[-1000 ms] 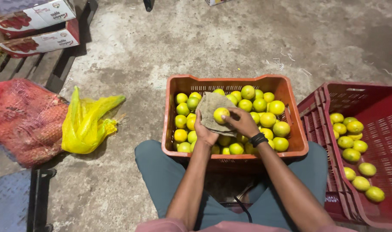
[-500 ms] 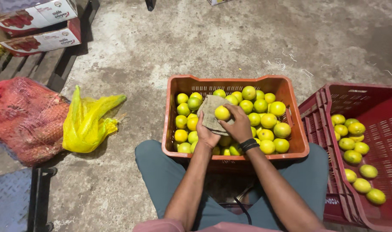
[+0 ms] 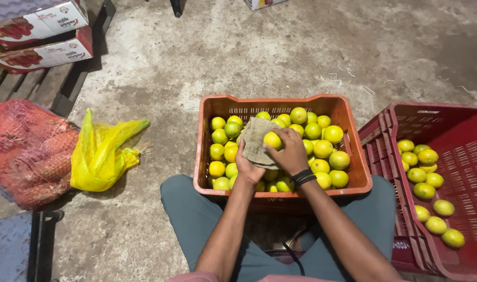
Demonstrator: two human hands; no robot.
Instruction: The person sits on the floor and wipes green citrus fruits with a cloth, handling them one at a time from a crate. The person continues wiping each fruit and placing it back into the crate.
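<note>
Both our forearms reach forward over the orange crate. Our left hand cups a burlap cloth from below; our right hand grips 1 yellow fruit against it, fingertips curled around.

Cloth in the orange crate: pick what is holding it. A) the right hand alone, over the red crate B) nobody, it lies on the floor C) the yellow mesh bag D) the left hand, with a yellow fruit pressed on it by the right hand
D: the left hand holds the cloth from below while the right hand presses a fruit on it, over the orange crate.
</note>
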